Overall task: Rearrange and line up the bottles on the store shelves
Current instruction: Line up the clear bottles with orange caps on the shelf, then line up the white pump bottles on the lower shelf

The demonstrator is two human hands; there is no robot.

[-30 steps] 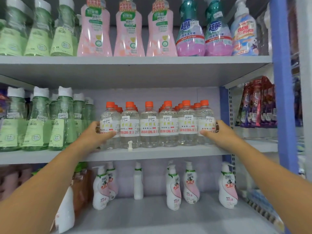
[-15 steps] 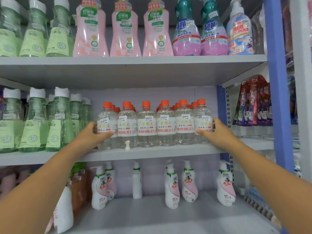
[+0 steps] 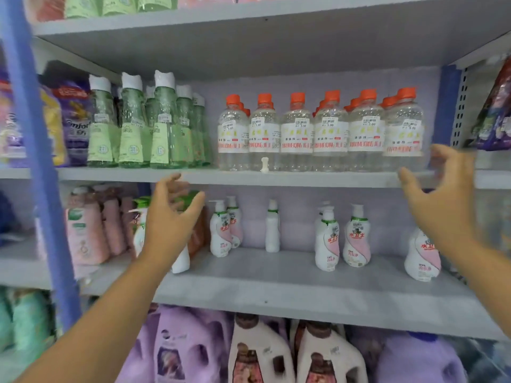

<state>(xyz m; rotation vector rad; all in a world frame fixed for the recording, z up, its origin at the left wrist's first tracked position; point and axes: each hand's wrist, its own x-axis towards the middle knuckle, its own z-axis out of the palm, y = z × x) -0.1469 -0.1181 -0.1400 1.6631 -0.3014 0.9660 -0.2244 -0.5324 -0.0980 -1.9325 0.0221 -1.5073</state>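
Note:
A tight row of clear bottles with orange caps [image 3: 320,134] stands on the middle shelf [image 3: 276,178], more of them behind. Green bottles with white caps [image 3: 149,125] stand to their left. On the shelf below, white pump bottles [image 3: 356,239] are scattered unevenly. My left hand [image 3: 171,222] hovers open in front of the lower shelf, below the green bottles, holding nothing. My right hand [image 3: 442,197] is open too, fingers spread, just off the right end of the orange-capped row and not touching it.
A small white pump piece [image 3: 264,164] lies at the front of the clear bottles. A blue upright post [image 3: 36,150] runs down the left. Pink bottles [image 3: 88,230] fill the lower left; purple and white jugs [image 3: 260,352] sit on the bottom shelf. Hanging packets [image 3: 495,111] are at right.
Both hands have let go of the ends of the orange-capped row and pulled back and down, now open. The view has dropped and shifted, showing the lower shelves.

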